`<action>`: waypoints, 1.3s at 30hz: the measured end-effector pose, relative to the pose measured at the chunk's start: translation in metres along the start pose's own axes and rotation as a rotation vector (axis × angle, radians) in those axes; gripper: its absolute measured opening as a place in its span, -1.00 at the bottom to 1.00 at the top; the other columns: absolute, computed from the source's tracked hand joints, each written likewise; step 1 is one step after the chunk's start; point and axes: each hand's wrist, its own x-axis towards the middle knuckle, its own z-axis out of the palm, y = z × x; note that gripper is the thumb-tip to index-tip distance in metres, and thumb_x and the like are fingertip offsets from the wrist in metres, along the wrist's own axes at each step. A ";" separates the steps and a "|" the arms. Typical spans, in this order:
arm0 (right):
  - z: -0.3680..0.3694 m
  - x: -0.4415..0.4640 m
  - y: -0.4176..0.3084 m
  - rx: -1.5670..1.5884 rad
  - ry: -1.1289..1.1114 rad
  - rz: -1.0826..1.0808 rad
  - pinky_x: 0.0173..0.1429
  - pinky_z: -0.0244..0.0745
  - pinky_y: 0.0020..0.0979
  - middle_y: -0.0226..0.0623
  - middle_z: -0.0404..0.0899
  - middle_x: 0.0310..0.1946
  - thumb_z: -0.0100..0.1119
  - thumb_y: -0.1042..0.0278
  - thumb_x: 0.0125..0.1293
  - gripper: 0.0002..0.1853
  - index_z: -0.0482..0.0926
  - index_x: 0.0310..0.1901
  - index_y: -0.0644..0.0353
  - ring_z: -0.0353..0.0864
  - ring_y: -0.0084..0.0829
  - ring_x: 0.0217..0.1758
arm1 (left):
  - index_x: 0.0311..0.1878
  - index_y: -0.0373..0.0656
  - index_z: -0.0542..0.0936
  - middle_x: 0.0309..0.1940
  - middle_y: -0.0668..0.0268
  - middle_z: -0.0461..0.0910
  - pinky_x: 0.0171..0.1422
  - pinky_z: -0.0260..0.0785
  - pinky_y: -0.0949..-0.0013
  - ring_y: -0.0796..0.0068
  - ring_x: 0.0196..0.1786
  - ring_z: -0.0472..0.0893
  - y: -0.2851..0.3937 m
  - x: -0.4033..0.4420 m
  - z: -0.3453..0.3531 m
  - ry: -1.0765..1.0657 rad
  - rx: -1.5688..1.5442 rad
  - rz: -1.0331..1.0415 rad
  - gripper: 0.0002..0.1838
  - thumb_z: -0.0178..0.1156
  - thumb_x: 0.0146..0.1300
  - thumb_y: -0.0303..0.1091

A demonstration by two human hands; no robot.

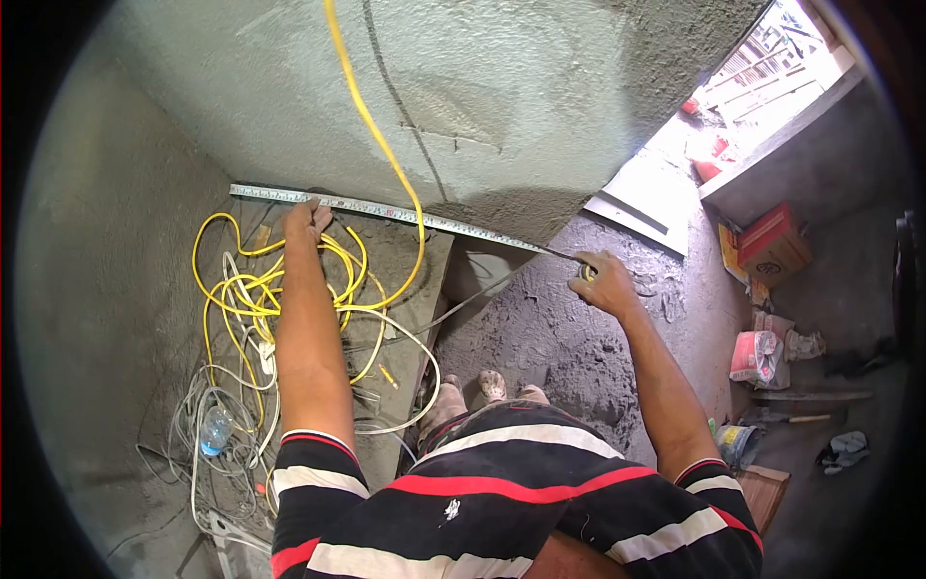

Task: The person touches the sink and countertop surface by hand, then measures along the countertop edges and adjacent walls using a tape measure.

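Observation:
A tape measure's pale blade (386,209) is drawn out along the foot of the plastered wall, from the left corner toward the right. My left hand (307,220) is closed at the blade near its far left end, fingers bent against its lower edge. In my right hand (606,283) is the tape measure's case (588,273), yellow and dark, mostly covered by my fingers. A yellow cable (378,135) hangs in front of the wall and crosses the blade. Beside my left forearm lies a tangle of yellow cable (253,296) on a grey ledge.
White and grey cords (198,425) and a plastic bottle (215,430) lie at left. A red box (775,246), a torn bag (757,357) and a bucket (738,446) stand at right. Rough mortar (540,338) covers the floor. A bright opening is at upper right.

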 end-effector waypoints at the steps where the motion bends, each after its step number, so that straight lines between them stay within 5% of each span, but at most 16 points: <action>1: 0.001 0.000 0.001 -0.005 0.008 -0.001 0.47 0.55 -0.06 0.06 0.72 0.14 0.42 -0.04 0.11 -0.30 0.75 0.32 0.05 0.68 0.05 0.28 | 0.16 -0.39 0.64 0.02 0.00 0.73 0.01 0.79 0.00 0.02 -0.05 0.80 -0.002 0.005 -0.001 -0.015 -0.007 -0.010 -0.76 0.25 0.51 -0.54; 30: 0.005 0.005 0.009 -0.020 0.011 -0.037 0.47 0.55 -0.06 0.03 0.72 0.14 0.44 -0.03 0.10 -0.29 0.75 0.32 0.06 0.67 0.04 0.30 | 0.15 -0.42 0.63 -0.02 0.00 0.74 -0.02 0.81 0.04 0.05 -0.08 0.81 -0.001 -0.014 0.005 0.020 -0.032 0.031 -0.75 0.28 0.48 -0.55; 32: 0.008 0.003 0.009 -0.033 0.093 -0.090 0.34 0.62 -0.07 0.06 0.77 -0.02 0.41 -0.02 0.11 -0.35 0.77 0.22 0.16 0.73 0.06 0.13 | 0.16 -0.43 0.63 -0.02 -0.01 0.73 -0.02 0.81 0.04 0.04 -0.08 0.81 -0.003 -0.007 0.004 0.004 -0.048 0.019 -0.74 0.27 0.48 -0.55; 39: 0.010 0.002 0.006 -0.024 0.098 -0.139 0.35 0.60 -0.08 0.05 0.77 0.01 0.42 0.00 0.11 -0.37 0.77 0.20 0.16 0.73 0.05 0.13 | 0.21 -0.51 0.60 0.06 -0.09 0.71 0.02 0.83 0.04 0.00 -0.02 0.80 -0.002 -0.013 0.005 0.010 -0.068 0.002 -0.69 0.26 0.48 -0.56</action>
